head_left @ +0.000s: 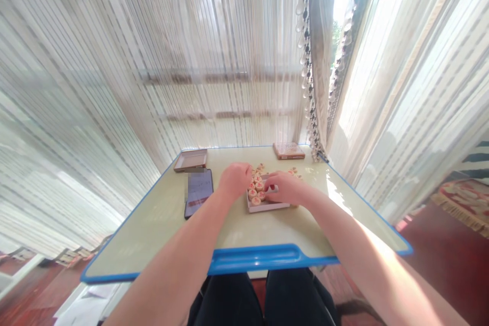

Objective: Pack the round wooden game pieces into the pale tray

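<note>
Your forearms reach in over the blue-edged table, framing a shallow tray near its middle. Your left hand curls by the tray's left side; whether it pinches anything, we can't tell. Over on the right, your right hand bends down into the tray, its grip hidden too. Red-marked round discs crowd the left part. Easy does it: one disc at a time, laid flat, looks safest for not nudging the rest.

Around you, a striped curtain hangs behind; the phone lies near your left forearm, so mind that side. An open box part and a closed box sit toward the far corners. Loose discs lie just past your right hand, partly screened by it.
</note>
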`<act>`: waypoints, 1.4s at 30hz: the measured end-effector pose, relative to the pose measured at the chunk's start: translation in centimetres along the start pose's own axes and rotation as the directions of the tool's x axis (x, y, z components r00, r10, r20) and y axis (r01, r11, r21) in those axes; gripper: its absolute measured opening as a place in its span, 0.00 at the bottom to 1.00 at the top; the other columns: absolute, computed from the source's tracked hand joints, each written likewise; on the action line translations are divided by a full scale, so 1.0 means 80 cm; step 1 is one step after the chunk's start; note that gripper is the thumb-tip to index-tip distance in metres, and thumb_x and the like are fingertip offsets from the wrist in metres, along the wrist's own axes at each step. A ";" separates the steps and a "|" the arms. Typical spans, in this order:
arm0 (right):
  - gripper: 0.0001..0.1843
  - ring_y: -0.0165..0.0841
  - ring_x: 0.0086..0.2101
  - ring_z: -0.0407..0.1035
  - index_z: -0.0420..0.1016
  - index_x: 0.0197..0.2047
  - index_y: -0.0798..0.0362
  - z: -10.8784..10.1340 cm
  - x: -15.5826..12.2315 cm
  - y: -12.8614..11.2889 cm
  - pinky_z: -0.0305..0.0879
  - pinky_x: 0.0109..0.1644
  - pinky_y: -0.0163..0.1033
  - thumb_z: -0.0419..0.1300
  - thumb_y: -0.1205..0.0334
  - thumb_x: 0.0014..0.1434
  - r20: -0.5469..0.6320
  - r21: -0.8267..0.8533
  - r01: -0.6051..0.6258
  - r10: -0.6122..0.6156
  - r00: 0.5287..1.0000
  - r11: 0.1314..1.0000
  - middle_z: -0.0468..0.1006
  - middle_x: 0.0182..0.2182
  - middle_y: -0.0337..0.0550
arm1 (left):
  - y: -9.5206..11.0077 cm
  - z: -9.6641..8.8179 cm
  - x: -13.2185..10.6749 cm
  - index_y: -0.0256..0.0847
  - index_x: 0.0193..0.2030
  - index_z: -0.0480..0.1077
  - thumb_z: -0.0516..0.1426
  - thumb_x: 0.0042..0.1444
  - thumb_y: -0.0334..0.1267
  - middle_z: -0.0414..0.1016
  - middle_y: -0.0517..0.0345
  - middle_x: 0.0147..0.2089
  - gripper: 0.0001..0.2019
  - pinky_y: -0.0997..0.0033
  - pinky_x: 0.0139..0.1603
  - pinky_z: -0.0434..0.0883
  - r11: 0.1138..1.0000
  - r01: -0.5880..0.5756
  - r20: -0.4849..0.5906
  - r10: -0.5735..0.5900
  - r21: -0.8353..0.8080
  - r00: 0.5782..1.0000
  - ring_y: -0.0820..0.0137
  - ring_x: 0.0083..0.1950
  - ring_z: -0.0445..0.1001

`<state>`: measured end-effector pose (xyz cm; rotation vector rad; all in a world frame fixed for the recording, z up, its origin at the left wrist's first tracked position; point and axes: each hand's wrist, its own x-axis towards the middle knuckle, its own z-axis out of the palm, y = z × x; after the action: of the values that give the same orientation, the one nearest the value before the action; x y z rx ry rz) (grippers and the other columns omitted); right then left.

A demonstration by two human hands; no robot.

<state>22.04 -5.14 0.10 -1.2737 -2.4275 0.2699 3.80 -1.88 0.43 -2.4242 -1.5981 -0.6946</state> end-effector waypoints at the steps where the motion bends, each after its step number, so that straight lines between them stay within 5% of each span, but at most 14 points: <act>1: 0.06 0.33 0.35 0.66 0.77 0.31 0.48 0.000 0.000 0.001 0.58 0.37 0.34 0.58 0.62 0.49 -0.016 -0.009 -0.012 0.012 1.000 1.000 0.74 0.30 0.39 | 0.000 0.000 -0.001 0.40 0.27 0.70 0.43 0.60 0.39 0.74 0.51 0.31 0.18 0.69 0.35 0.63 1.000 -0.007 0.004 0.007 -0.012 1.000 0.67 0.34 0.70; 5: 0.09 0.34 0.36 0.66 0.76 0.35 0.50 -0.008 0.001 0.011 0.58 0.41 0.36 0.55 0.64 0.52 -0.181 -0.030 -0.070 0.064 0.981 0.997 0.73 0.30 0.41 | 0.005 -0.001 -0.002 0.39 0.27 0.70 0.43 0.60 0.39 0.74 0.52 0.31 0.18 0.69 0.38 0.64 0.995 -0.038 0.016 0.039 -0.096 0.999 0.67 0.36 0.70; 9: 0.15 0.33 0.37 0.66 0.72 0.46 0.52 -0.035 -0.002 0.021 0.59 0.43 0.37 0.54 0.63 0.54 -0.369 0.014 -0.073 0.073 0.927 0.997 0.74 0.33 0.43 | 0.017 -0.011 0.005 0.39 0.37 0.70 0.43 0.60 0.39 0.74 0.53 0.39 0.16 0.68 0.47 0.65 0.962 -0.096 -0.143 0.061 -0.256 0.988 0.68 0.43 0.70; 14: 0.13 0.32 0.35 0.68 0.75 0.41 0.53 -0.069 -0.026 0.027 0.61 0.43 0.36 0.54 0.61 0.54 -0.518 0.113 -0.154 0.190 0.834 0.982 0.75 0.34 0.43 | 0.027 -0.027 0.022 0.39 0.45 0.68 0.46 0.58 0.38 0.74 0.53 0.42 0.14 0.70 0.44 0.67 0.911 -0.089 -0.224 -0.004 -0.404 0.975 0.69 0.43 0.70; 19: 0.13 0.32 0.33 0.69 0.76 0.37 0.54 -0.041 -0.058 0.050 0.62 0.40 0.36 0.53 0.59 0.52 -0.546 0.183 -0.328 0.373 0.750 0.927 0.76 0.31 0.42 | 0.059 -0.024 0.016 0.39 0.44 0.69 0.47 0.57 0.38 0.74 0.54 0.40 0.13 0.71 0.42 0.68 0.873 -0.070 -0.199 -0.032 -0.483 0.979 0.70 0.40 0.71; 22: 0.12 0.34 0.30 0.69 0.77 0.32 0.53 -0.016 -0.069 0.065 0.61 0.34 0.36 0.56 0.57 0.49 -0.422 0.120 -0.469 0.472 0.774 0.875 0.76 0.27 0.44 | 0.086 -0.015 0.007 0.40 0.39 0.71 0.49 0.56 0.38 0.75 0.55 0.41 0.12 0.70 0.46 0.67 0.858 -0.178 -0.206 0.086 -0.482 0.975 0.70 0.43 0.71; 25: 0.14 0.32 0.28 0.68 0.77 0.33 0.52 -0.005 -0.070 0.070 0.59 0.29 0.34 0.57 0.53 0.48 -0.343 0.087 -0.561 0.553 0.759 0.823 0.76 0.28 0.43 | 0.095 -0.012 0.006 0.39 0.37 0.72 0.48 0.56 0.38 0.76 0.54 0.38 0.12 0.69 0.46 0.67 0.879 -0.135 -0.213 0.039 -0.457 0.976 0.69 0.41 0.72; 31: 0.13 0.32 0.30 0.68 0.77 0.31 0.50 -0.001 -0.056 0.064 0.58 0.30 0.33 0.56 0.53 0.49 -0.311 0.014 -0.615 0.588 0.747 0.788 0.76 0.28 0.41 | 0.059 -0.013 0.007 0.39 0.36 0.72 0.50 0.54 0.37 0.76 0.54 0.38 0.11 0.66 0.47 0.67 0.907 -0.113 -0.207 0.030 -0.405 0.978 0.66 0.43 0.72; 37: 0.12 0.32 0.32 0.67 0.76 0.30 0.52 0.005 -0.053 0.058 0.59 0.35 0.35 0.56 0.53 0.50 -0.439 0.067 -0.483 0.460 0.772 0.873 0.76 0.29 0.41 | 0.034 -0.012 0.001 0.38 0.41 0.71 0.50 0.53 0.37 0.76 0.54 0.36 0.12 0.68 0.42 0.68 0.888 -0.005 -0.250 -0.124 -0.460 0.960 0.69 0.37 0.73; 42: 0.13 0.32 0.34 0.67 0.76 0.31 0.53 -0.005 -0.050 0.023 0.59 0.39 0.35 0.55 0.54 0.54 -0.505 0.084 -0.298 0.299 0.810 0.951 0.75 0.28 0.42 | 0.025 -0.019 0.004 0.39 0.39 0.71 0.51 0.52 0.37 0.77 0.56 0.37 0.11 0.70 0.41 0.69 0.846 0.084 -0.197 -0.217 -0.526 0.956 0.70 0.36 0.73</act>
<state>25.64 -7.40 -1.14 -1.5013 -1.7738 0.0032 5.23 -3.01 2.16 -2.4077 -1.6733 -1.5718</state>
